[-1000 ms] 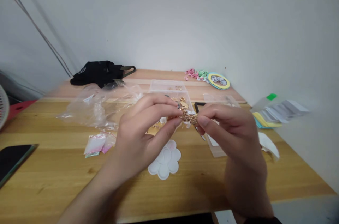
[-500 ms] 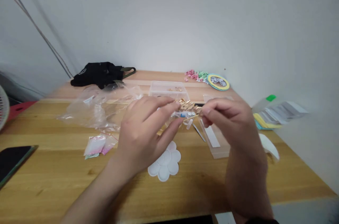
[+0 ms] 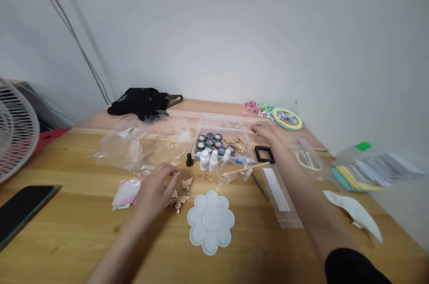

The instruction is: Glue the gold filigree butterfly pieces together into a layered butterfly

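Note:
My left hand (image 3: 157, 190) hovers low at the left, fingers loosely bent and thumb apart, with nothing visible in it. Beside its fingertips two gold butterfly ornaments (image 3: 178, 200) lie on the table. My right hand (image 3: 264, 131) reaches far forward, its fingers stretched over the right edge of the clear plastic box (image 3: 221, 119). Small gold pieces (image 3: 236, 125) lie in the back part of that box, close to the fingertips. Its front part contains several small round jars (image 3: 209, 142) and more gold pieces (image 3: 240, 145). A white flower-shaped palette (image 3: 212, 219) rests between my arms.
White bottles (image 3: 204, 160), a clear cup (image 3: 226, 172) with a wooden stick (image 3: 250, 168) across it, and a small black frame (image 3: 264, 154) stand in front of the box. Crumpled plastic bags (image 3: 144, 143) spread at left. A phone (image 3: 25, 208) and fan (image 3: 16, 127) are further left.
My hands have parted. The gold pieces and stick are out of them; the stick now lies across the cup. My left hand moved down-left, my right forward to the box.

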Demonstrator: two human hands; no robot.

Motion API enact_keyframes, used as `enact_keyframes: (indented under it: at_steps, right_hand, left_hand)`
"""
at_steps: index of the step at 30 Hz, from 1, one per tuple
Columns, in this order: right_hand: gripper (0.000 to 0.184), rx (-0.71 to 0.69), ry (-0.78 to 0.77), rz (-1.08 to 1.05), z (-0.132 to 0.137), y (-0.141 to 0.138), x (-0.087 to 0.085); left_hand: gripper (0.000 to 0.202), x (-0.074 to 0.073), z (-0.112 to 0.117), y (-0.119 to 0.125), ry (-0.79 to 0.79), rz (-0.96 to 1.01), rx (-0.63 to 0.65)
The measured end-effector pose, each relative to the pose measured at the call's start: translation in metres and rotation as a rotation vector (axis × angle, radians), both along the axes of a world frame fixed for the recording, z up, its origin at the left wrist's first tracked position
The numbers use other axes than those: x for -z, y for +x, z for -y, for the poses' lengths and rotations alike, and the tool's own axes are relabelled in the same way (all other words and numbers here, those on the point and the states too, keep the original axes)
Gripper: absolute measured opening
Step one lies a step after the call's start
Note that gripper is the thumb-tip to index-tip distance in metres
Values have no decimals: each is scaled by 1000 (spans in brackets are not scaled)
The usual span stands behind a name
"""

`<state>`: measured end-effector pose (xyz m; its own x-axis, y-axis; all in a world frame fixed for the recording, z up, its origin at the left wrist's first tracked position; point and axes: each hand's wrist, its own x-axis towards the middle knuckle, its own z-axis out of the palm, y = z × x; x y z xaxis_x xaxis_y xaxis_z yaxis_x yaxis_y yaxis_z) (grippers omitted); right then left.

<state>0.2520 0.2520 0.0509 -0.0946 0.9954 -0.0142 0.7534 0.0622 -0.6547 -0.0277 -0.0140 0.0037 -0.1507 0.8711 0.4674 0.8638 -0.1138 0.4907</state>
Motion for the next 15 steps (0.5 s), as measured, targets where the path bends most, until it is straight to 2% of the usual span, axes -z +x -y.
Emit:
enact_keyframes:
  at_steps: [3,7,11,15]
  right_hand:
    - [35,-53,43,126,-26,-25,22]
    - [34,-96,112,279,-52,-50,37]
    - [32,-140,138,393,-64,-62,43]
    - [33,-174,156,473,-64,-66,42]
  left_hand:
    - [28,12,-4,3,-38,17,8]
    - [24,13,-5,2,-84,30,-6]
    - [22,16,-5,-4,-106,42,-17]
    - [22,18,-5,-7,-130,45,-31]
